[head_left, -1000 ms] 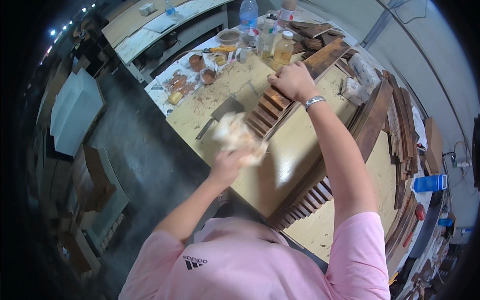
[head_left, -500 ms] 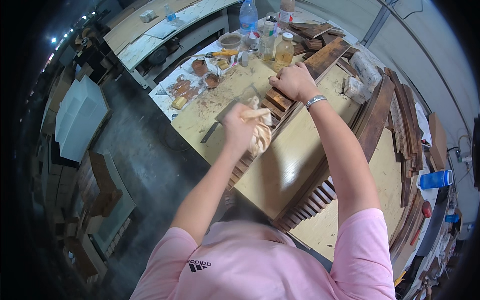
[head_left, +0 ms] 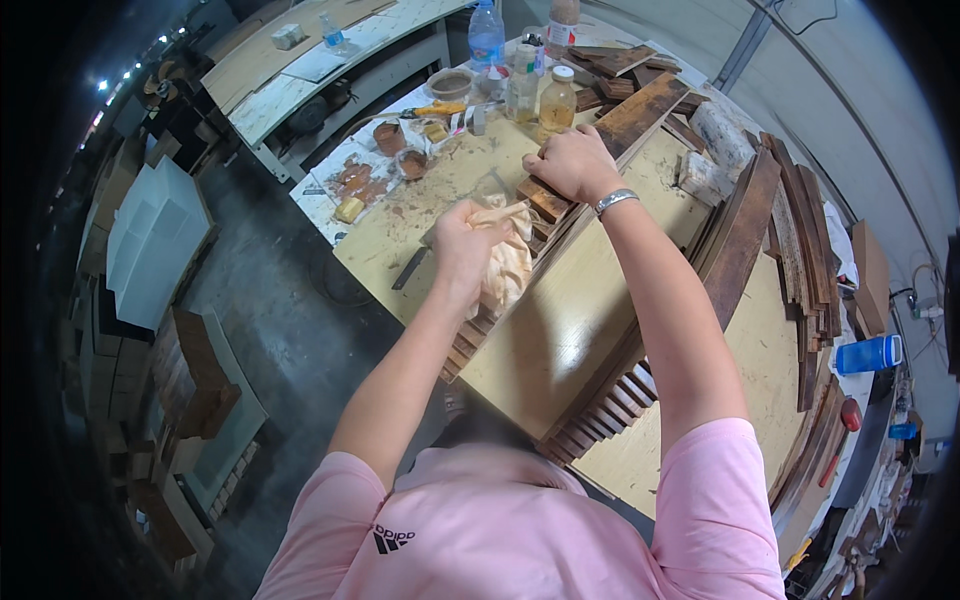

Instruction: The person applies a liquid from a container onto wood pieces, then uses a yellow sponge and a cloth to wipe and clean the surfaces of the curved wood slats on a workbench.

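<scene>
In the head view, the left hand (head_left: 462, 245) has a cream cloth (head_left: 508, 262) bunched up in its grip. The cloth touches a notched wooden strip (head_left: 545, 205), which lies slanting across the bench (head_left: 560, 330). Hand and cloth hide the middle of the strip, and its near end pokes out below them, at the edge of the bench. The right hand (head_left: 575, 165) has its grip curled over the far part of the strip, with a silver bracelet (head_left: 614, 201) on the wrist. A dark wooden plank (head_left: 640, 112) runs on past that hand.

Just past the right hand stands a glass jar (head_left: 557, 103) with yellow liquid. A clear bottle (head_left: 522, 88) and a big water bottle (head_left: 487, 38) are close behind, so that corner is crowded. A round bowl (head_left: 450, 84) sits near them. Farther left are two brown pots (head_left: 388, 138) and a yellow sponge (head_left: 349, 210), on messy paper. A flat metal scraper (head_left: 410, 270) lies just beside the left hand.

On the right side, long brown boards (head_left: 738, 235) and a second notched strip (head_left: 605, 410) lie under and beside the right arm. A lumpy white bundle (head_left: 722, 140) rests near the boards. A blue jug (head_left: 867, 355) is well apart, far to the right.
</scene>
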`<state>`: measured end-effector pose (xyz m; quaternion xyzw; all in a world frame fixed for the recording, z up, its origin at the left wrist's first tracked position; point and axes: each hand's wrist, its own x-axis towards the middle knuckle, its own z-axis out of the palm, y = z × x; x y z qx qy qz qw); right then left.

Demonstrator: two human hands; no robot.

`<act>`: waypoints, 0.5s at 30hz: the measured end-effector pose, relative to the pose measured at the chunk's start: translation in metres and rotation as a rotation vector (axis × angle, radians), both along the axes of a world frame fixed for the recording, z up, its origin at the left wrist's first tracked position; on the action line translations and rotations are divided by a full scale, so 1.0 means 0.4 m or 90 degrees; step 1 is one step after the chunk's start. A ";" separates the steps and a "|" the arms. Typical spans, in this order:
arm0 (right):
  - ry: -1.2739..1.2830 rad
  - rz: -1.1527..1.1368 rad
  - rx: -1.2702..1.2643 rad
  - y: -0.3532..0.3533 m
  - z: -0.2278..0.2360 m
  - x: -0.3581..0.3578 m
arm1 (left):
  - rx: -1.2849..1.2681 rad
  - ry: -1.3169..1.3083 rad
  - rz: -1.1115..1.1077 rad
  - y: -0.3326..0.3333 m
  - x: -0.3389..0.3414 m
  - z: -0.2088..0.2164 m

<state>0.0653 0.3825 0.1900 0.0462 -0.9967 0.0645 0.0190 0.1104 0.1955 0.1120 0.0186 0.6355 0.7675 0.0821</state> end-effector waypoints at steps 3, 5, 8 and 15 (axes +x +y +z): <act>-0.002 0.008 0.000 -0.003 0.003 0.003 | -0.259 0.129 0.054 0.026 0.013 -0.027; -0.004 0.001 0.011 -0.001 0.003 0.000 | -0.271 0.187 0.067 0.023 0.019 -0.029; -0.003 0.006 0.015 0.012 0.001 -0.004 | -0.140 0.143 0.084 -0.028 -0.014 0.007; -0.017 0.004 0.013 -0.001 0.003 -0.005 | -0.582 0.676 -0.103 -0.294 0.283 -0.228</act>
